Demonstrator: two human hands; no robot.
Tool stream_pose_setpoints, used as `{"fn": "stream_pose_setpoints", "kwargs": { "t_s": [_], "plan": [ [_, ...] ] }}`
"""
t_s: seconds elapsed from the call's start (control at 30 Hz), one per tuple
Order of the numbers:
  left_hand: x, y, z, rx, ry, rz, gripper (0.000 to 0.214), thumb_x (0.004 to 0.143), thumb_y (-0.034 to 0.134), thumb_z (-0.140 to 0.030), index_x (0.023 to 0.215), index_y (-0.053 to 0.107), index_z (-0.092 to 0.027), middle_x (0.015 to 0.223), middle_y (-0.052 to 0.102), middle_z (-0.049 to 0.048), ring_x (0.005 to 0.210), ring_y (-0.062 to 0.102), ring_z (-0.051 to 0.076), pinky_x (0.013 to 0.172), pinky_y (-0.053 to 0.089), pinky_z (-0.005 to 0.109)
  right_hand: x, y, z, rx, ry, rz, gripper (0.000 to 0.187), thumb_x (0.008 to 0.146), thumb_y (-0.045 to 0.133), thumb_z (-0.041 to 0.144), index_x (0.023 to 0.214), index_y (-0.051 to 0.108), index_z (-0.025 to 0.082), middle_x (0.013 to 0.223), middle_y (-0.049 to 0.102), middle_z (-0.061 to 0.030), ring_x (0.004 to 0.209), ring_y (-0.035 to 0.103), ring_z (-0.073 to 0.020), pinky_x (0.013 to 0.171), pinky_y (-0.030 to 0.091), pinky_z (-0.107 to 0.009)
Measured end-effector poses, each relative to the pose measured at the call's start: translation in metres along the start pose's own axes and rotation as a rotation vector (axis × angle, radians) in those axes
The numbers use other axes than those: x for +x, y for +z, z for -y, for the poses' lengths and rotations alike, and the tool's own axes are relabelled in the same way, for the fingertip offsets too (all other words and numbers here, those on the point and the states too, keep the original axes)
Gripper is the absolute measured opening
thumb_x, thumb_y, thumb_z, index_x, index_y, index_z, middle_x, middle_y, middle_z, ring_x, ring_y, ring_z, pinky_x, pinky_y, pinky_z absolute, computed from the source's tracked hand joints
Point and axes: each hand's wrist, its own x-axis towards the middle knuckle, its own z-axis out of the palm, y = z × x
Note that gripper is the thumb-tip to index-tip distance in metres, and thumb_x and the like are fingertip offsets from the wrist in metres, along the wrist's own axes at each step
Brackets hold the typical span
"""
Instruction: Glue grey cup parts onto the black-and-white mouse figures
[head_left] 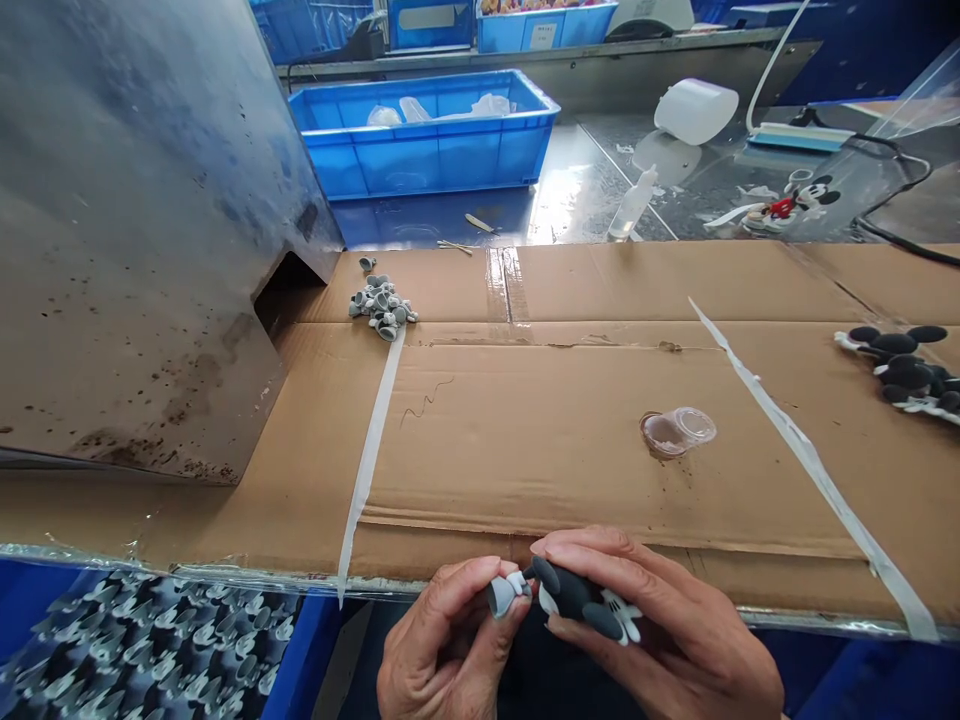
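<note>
My left hand (442,645) pinches a small grey-and-white moulded piece (506,595) between thumb and fingers. My right hand (660,625) grips a black-and-white cartoon mouse figure (581,598), and its dark tip touches or nearly touches the grey piece. My fingers hide part of the figure. Both hands are just in front of the cardboard-covered bench (525,440). On the cardboard, a heap of similar grey pieces (382,308) lies at the far left. Several black mouse figures (896,360) lie at the right edge.
A small clear plastic cup (679,432) lies on its side on the cardboard. A steel panel (135,230) rises at the left. A blue bin of grey pieces (150,640) sits lower left. Beyond the bench stand a blue crate (424,135), a dropper bottle (634,205) and a white jug (697,110).
</note>
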Motion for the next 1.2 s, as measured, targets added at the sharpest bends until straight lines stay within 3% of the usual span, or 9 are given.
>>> {"fn": "stream_pose_setpoints", "kwargs": {
  "t_s": [0.4,0.73,1.2],
  "plan": [
    [0.002,-0.002,0.003,-0.008,0.064,0.03,0.022,0.079,0.09,-0.022,0.098,0.083,-0.031,0.086,0.081,-0.0074,0.073,0.074,0.01,0.076,0.06,0.013,0.004,0.002,0.001,-0.063,-0.02,-0.017,0.023,0.1,0.068,0.027,0.123,0.068,0.026,0.102,0.081,-0.0035,0.089,0.079,-0.0186,0.083,0.065,-0.021],
    [0.003,-0.001,0.008,-0.04,0.121,0.041,0.019,0.081,0.089,-0.025,0.098,0.082,-0.028,0.087,0.081,-0.0072,0.075,0.073,0.009,0.076,0.058,0.013,0.003,0.002,0.0,-0.107,-0.072,-0.024,0.018,0.103,0.064,0.029,0.117,0.067,0.02,0.1,0.08,-0.0021,0.094,0.077,-0.0094,0.097,0.053,-0.009],
    [0.002,0.0,0.013,-0.079,0.111,0.026,0.018,0.079,0.09,-0.028,0.096,0.083,-0.029,0.085,0.081,-0.0069,0.074,0.072,0.009,0.075,0.057,0.013,0.007,0.004,0.0,-0.243,-0.103,-0.06,0.02,0.106,0.058,0.039,0.114,0.067,0.022,0.096,0.082,0.0012,0.089,0.078,-0.007,0.094,0.051,-0.004]
  ]
}}
